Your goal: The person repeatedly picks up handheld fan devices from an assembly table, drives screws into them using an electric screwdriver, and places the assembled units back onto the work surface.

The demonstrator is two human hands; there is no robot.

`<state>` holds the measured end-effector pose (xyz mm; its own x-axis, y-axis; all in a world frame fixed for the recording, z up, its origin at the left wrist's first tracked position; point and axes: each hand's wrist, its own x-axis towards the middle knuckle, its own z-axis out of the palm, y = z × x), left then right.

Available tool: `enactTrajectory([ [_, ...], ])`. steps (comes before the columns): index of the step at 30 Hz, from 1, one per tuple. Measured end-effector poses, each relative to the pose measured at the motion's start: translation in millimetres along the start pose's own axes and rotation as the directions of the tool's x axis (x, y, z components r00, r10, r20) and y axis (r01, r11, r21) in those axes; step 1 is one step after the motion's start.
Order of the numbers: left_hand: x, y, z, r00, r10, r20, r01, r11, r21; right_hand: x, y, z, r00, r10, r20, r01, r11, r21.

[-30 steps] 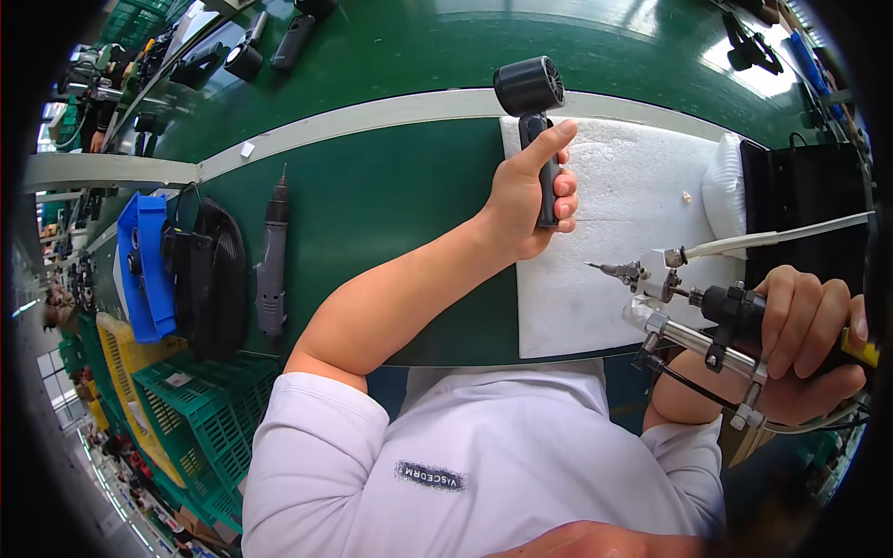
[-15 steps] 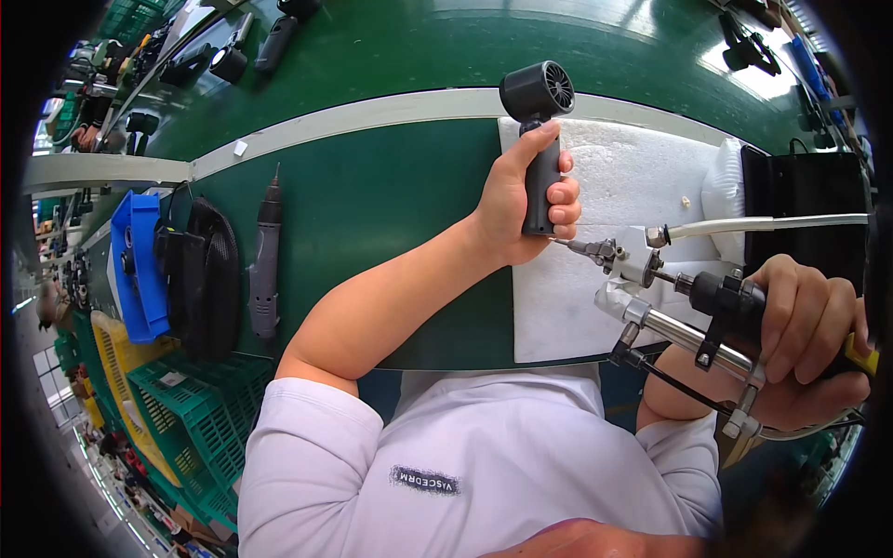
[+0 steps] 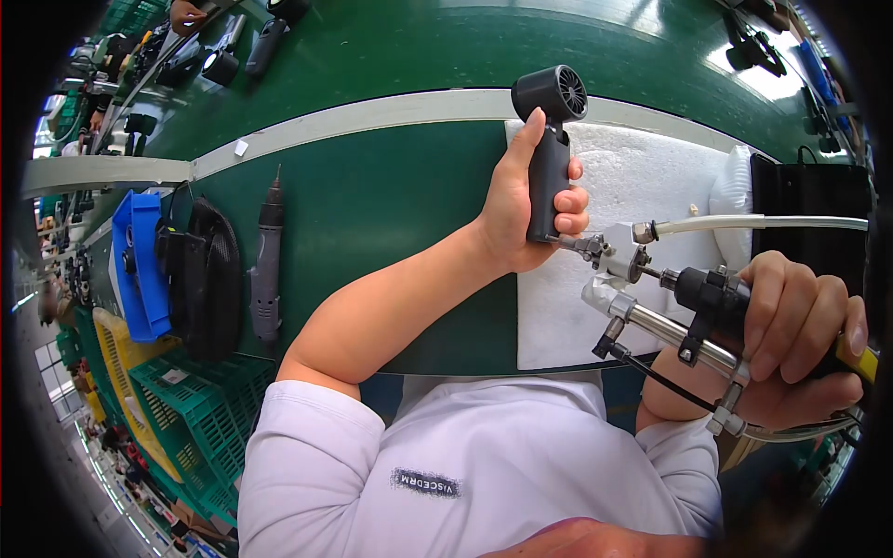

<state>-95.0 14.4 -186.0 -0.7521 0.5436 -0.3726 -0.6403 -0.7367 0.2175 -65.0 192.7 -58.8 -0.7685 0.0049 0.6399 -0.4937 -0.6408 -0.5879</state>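
Observation:
My left hand (image 3: 510,209) is wrapped around the dark grey handle of a handheld fan (image 3: 550,177). The fan's round black head points away from my body, its ribbed grille showing on the right. My right hand (image 3: 802,321) grips a black electric screwdriver (image 3: 712,296) with a metal screw-feeding attachment (image 3: 618,253) at its front. The attachment's narrow tip meets the lower end of the fan handle, close to my left palm; the exact contact is too small to make out. A clear hose (image 3: 772,222) runs from the attachment to the right.
White foam sheet (image 3: 633,167) covers the bench under the fan. To the left lie a second electric screwdriver (image 3: 267,260), a black pouch (image 3: 206,279) and a blue bin (image 3: 139,265). Green crates (image 3: 200,418) stand beside the bench. Beyond the pale ledge (image 3: 372,107), more fans (image 3: 267,46) lie on green surface.
The fan has shifted slightly right and toward me. My left thumb has moved up toward the fan head. The screwdriver and attachment have moved a little left, the tip staying at the handle's end.

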Motion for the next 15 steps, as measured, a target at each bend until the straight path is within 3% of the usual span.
enactTrajectory([
  [15,-4,4,2,0.999,-0.038,-0.015,0.038,0.999,-0.038,4,18,-4,0.999,0.015,0.051,-0.015,1.0,-0.001],
])
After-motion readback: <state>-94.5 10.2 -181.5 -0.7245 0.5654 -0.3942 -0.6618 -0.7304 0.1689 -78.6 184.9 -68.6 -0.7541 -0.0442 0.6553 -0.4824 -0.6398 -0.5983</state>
